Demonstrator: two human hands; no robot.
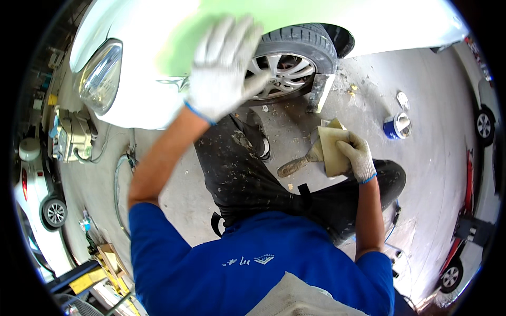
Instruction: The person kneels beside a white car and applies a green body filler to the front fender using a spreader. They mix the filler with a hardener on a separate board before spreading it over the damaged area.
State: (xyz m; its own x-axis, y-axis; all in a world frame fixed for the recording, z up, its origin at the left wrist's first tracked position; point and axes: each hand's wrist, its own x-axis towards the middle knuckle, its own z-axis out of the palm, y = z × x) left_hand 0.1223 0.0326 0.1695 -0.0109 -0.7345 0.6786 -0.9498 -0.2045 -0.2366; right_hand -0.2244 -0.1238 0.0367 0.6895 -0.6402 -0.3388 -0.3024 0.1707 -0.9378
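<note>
My left hand [219,73], in a white knit glove with a blue cuff, is raised flat over the white car's fender [142,31], its fingers stretched out and the thumb apart. It holds nothing; whether the palm touches the panel I cannot tell. A pale green patch [179,50] spreads over the fender around it. My right hand [361,155], gloved alike, grips a cream flat spreader [333,150] and a putty knife with a worn, stained handle [292,167] pointing left. Part of the knife's blade is hidden behind the spreader.
The fender arches over a silver-spoked wheel [287,73], with the headlight [101,76] at left. A dirty block-shaped piece [320,92] stands by the tyre. An open blue-and-white tin [391,127] and a lid [402,100] lie right. A hose [117,195] and a machine [74,134] are left.
</note>
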